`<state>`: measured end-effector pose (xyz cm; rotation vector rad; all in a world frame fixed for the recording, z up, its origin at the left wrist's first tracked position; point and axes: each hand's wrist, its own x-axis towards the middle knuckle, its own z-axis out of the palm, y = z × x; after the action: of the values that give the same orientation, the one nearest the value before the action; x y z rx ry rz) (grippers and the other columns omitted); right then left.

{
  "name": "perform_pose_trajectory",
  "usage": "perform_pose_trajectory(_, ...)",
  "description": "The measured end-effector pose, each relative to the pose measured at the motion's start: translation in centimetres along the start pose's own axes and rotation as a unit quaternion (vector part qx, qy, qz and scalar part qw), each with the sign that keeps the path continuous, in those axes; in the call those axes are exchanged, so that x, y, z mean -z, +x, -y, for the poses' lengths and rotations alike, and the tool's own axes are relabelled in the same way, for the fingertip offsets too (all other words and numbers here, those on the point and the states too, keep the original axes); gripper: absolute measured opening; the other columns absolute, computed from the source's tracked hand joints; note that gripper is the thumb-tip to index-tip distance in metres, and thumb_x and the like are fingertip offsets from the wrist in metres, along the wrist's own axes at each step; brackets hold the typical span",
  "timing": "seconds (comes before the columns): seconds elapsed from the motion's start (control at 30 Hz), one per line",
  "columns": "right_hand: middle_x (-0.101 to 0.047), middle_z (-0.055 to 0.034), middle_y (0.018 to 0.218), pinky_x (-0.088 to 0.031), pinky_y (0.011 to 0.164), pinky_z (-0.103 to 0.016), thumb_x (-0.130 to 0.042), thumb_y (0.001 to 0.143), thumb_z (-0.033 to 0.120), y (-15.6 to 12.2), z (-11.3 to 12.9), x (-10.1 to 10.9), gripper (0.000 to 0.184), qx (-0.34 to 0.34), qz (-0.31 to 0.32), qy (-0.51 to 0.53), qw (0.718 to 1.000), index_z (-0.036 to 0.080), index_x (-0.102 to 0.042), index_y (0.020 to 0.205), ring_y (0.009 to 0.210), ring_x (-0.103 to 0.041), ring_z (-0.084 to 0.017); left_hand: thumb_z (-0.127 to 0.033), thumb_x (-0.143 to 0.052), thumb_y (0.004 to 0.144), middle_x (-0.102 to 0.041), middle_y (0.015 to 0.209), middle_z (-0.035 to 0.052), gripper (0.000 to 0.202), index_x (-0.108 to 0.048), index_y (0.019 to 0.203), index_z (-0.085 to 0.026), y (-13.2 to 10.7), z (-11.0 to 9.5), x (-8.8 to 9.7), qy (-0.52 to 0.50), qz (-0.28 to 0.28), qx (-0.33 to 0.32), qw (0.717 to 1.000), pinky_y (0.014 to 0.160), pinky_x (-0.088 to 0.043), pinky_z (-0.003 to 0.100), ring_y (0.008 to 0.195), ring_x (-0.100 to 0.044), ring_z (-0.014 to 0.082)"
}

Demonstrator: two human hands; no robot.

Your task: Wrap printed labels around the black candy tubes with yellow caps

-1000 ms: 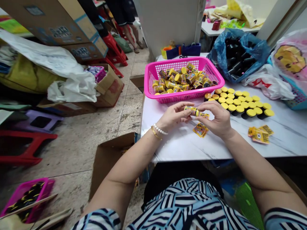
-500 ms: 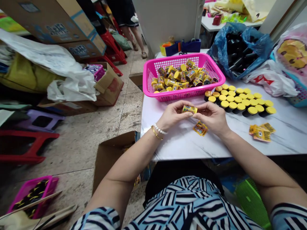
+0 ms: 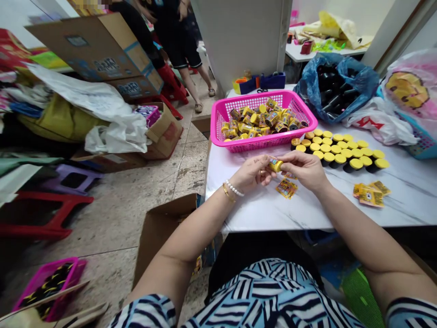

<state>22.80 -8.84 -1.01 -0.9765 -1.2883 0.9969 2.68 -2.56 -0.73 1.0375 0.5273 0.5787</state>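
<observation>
My left hand (image 3: pixel 254 172) is closed around a small jar (image 3: pixel 275 164) with a yellow lid and a printed yellow label, tilted over the table. The thumb and fingers of my right hand (image 3: pixel 307 172) pinch at its lid end. Below them a few loose yellow labels (image 3: pixel 286 188) lie on the white table (image 3: pixel 252 209). Another bit of printed label (image 3: pixel 289 175) shows just under my right fingers; whether they touch it I cannot tell. Black jars with yellow lids (image 3: pixel 341 152) stand in rows on the right. Behind my hands, a pink basket (image 3: pixel 239 145) holds many labelled jars.
More labels (image 3: pixel 371 193) lie at the right. A blue bag (image 3: pixel 307 93) of black containers and a white bag (image 3: pixel 382 120) stand behind the jars. Beyond the basket is a tape dispenser (image 3: pixel 273 81). An open carton (image 3: pixel 164 223) sits left below the table; a person (image 3: pixel 186 50) stands farther back.
The jar has turned so that its yellow lid now shows toward my right hand. My right fingers have shifted along its lid end. The whole view has tilted slightly.
</observation>
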Motion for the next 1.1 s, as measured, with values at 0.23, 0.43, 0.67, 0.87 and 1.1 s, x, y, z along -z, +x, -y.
perform_pose_trajectory(0.23,-0.07,-0.0037,0.092,-0.063,0.06,-0.031,-0.088,0.079,0.043,-0.4,-0.8,-1.3,0.023,0.074,-0.016,-0.053,0.996,0.026,-0.083,0.094,0.073,-0.068,-0.016,-0.067,-0.085,0.074,-0.069,0.061,0.0016,0.061,-0.067,0.089,-0.011,0.2,0.7,0.0,0.0,-0.012,0.047,0.999,0.033,-0.031,0.017,0.033,-0.048,0.0053)
perform_pose_trajectory(0.43,-0.077,-0.0058,0.096,-0.061,0.072,-0.033,-0.075,0.093,0.043,-0.6,-0.9,-0.8,0.021,0.167,-0.035,-0.217,0.961,0.027,-0.081,0.105,0.082,-0.071,-0.019,-0.072,-0.084,0.071,-0.064,0.055,-0.0005,0.063,-0.065,0.087,-0.014,0.1,0.4,-0.3,0.032,-0.063,0.046,0.996,0.031,-0.024,0.019,0.029,-0.04,0.0054)
perform_pose_trajectory(0.67,-0.079,-0.0087,0.094,-0.051,0.082,-0.036,-0.065,0.097,0.036,0.1,0.2,2.9,0.022,0.158,-0.176,-0.54,0.808,0.022,-0.081,0.094,0.092,-0.07,-0.025,-0.049,-0.081,0.084,-0.057,0.056,-0.0024,0.035,-0.069,0.088,-0.017,2.6,-8.8,0.9,0.41,-0.291,-0.171,0.847,0.047,-0.036,0.022,0.048,-0.049,0.0103)
perform_pose_trajectory(0.87,-0.077,-0.0079,0.085,-0.045,0.072,-0.034,-0.063,0.097,0.037,0.5,0.1,3.6,0.026,0.12,-0.2,-0.57,0.788,0.02,-0.08,0.086,0.08,-0.067,-0.023,-0.034,-0.081,0.086,-0.067,0.078,0.002,0.032,-0.076,0.114,-0.02,2.9,-4.1,-1.2,0.592,-0.256,-0.295,0.705,0.072,-0.047,0.03,0.072,-0.059,0.0165)
perform_pose_trajectory(1.1,-0.078,-0.0066,0.081,-0.046,0.074,-0.034,-0.059,0.098,0.037,0.4,0.2,3.6,0.03,0.121,-0.186,-0.541,0.812,0.021,-0.079,0.084,0.079,-0.07,-0.022,-0.025,-0.077,0.087,-0.069,0.087,0.0053,0.013,-0.084,0.097,-0.02,4.8,3.8,-3.0,0.642,-0.076,-0.152,0.747,0.071,-0.044,0.029,0.079,-0.063,0.0182)
